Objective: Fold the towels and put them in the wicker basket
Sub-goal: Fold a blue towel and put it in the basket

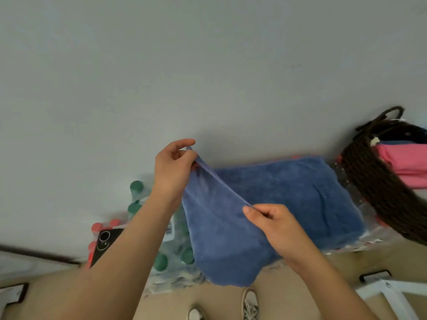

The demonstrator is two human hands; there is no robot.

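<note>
- Blue towel (288, 192): the far-right part lies flat on a plastic-wrapped pack against the wall (161, 77). The near-left part is lifted and hangs down toward the floor (300, 280).
- Left hand (172, 172): thumb and fingers pinch the towel's far-left corner, held up above the pack.
- Right hand (272, 225): thumb and forefinger pinch the same edge, nearer the person, with the other fingers curled in.
- Towel edge runs taut in a straight line between the two hands.
- Wicker basket (374, 188): dark weave, on the right just beside the flat part of the towel, with a loop handle on its far rim.
- In the basket is a folded pink towel (402, 162), with a darker blue towel (397, 135) on its far side.
- Green-capped bottles (136, 188): plastic-wrapped pack left of the blue towel, partly under the left forearm, with a barcode label showing.
- Phone (105, 241): dark, camera rings facing up, lying on a pack of red-capped bottles (97, 227) further left.
- Shoes (250, 303): two light ones at the near edge, on the tan floor.
- White frame (388, 289): near-right corner, standing on the floor.
</note>
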